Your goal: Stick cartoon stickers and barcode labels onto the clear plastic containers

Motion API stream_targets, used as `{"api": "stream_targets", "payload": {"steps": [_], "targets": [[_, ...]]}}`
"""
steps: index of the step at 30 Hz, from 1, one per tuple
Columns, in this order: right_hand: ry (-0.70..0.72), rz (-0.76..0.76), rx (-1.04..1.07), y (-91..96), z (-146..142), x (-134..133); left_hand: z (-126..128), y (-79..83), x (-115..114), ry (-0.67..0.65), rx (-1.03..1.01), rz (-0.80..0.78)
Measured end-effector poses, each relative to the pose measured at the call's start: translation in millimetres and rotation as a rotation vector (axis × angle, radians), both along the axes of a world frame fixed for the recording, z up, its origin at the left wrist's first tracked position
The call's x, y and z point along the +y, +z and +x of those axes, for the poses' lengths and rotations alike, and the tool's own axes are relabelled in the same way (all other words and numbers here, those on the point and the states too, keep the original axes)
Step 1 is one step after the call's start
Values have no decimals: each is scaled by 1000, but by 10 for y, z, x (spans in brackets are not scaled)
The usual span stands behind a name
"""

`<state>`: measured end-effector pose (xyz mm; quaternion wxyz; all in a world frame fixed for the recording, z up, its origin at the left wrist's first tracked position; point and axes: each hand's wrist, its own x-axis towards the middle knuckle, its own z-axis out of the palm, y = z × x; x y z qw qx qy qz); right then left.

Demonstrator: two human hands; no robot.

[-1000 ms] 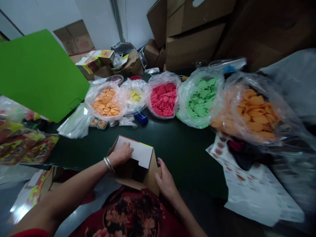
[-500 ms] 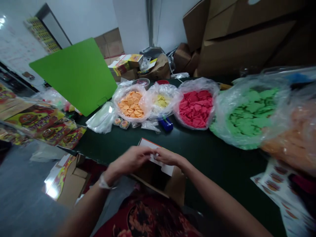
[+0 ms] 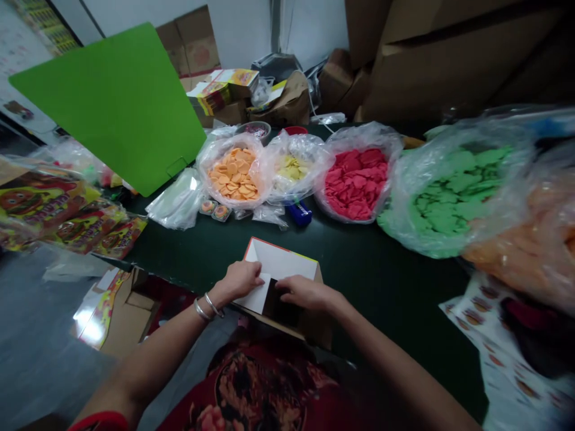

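Observation:
A cardboard box [image 3: 287, 257], white inside with a red and yellow rim, stands open at the table's near edge. My left hand [image 3: 242, 279], with two silver bangles on its wrist, is closed on the box's left side, thumb beside a white inner flap [image 3: 257, 297]. Over the dark opening reaches my right hand [image 3: 305, 292], fingers slightly bent and apart, with nothing visible in them. The bottom of the box is too dark to make out.
Behind the box stand plastic-lined containers of orange discs [image 3: 236, 173], yellow pieces [image 3: 291, 167], red pieces [image 3: 357, 182] and green pieces [image 3: 458, 191]. A blue object [image 3: 300, 214] lies before them. A green board [image 3: 112, 108] leans at left; printed sheets [image 3: 489, 335] lie at right.
My hands, together over the box before, have separated: the left went to the box's left side, the right stays over the opening. The white panel between them now shows at the left. The view shifted slightly.

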<state>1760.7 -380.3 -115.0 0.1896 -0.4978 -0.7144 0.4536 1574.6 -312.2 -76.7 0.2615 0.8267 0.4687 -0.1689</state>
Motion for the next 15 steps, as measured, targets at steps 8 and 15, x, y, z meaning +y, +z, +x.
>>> {"api": "stream_targets", "payload": {"steps": [8,15], "targets": [[-892,32,174,108,689,-1277,-105,-62,-72,-69,87,115],[-776,56,206,-442,-98,-823,-261,140,87,-161,-120,-114]]}}
